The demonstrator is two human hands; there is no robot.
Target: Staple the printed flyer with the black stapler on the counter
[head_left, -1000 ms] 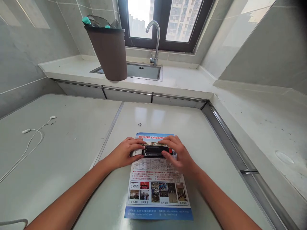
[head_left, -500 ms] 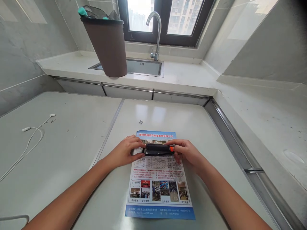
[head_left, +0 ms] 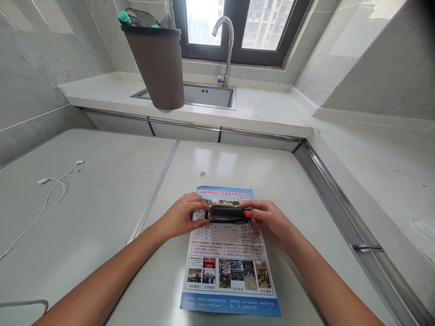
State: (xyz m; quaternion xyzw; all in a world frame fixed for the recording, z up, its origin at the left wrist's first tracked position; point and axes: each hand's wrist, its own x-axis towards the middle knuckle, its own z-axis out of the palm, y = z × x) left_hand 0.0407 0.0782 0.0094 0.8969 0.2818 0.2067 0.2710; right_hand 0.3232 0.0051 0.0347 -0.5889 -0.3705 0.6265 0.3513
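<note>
Nearest, low in the left corner of the view, a pale curved strand [head_left: 27, 302], cut off at the border. Next, flat on a white table [head_left: 272, 176], a printed sheet [head_left: 231, 251], blue lower band toward the person. Forearms to either side of it, the left one slanting over the seam [head_left: 166, 165] between two table panels.

Across the upper part of the sheet, lengthwise from side to side, a black object [head_left: 226, 213] with an orange-red right end; cannot tell whether resting on the paper or held just above. Left hand [head_left: 185, 216] clamped on the left end, fingers along the far side, thumb along the near side. Right hand [head_left: 270, 219] with index finger and thumb closed on the orange-red end, other fingers curled below and partly hidden.

Room for moving: tabletop rightward from the sheet as far as the straight side edge, leftward over the seam and onto the wide left panel. On that panel, a white cable [head_left: 43, 181], well apart from the left hand. Just past the sheet's top edge, small metallic strips [head_left: 203, 173], then a broad stretch up to the far edge.

Beyond that edge, metal-trimmed fronts [head_left: 185, 130] beneath a white counter [head_left: 272, 106]. Up there, a brown bin [head_left: 158, 68] overlapping the left part of a sink [head_left: 207, 95]; behind, a curved faucet [head_left: 230, 50] and a dark-framed window [head_left: 267, 25].
</note>
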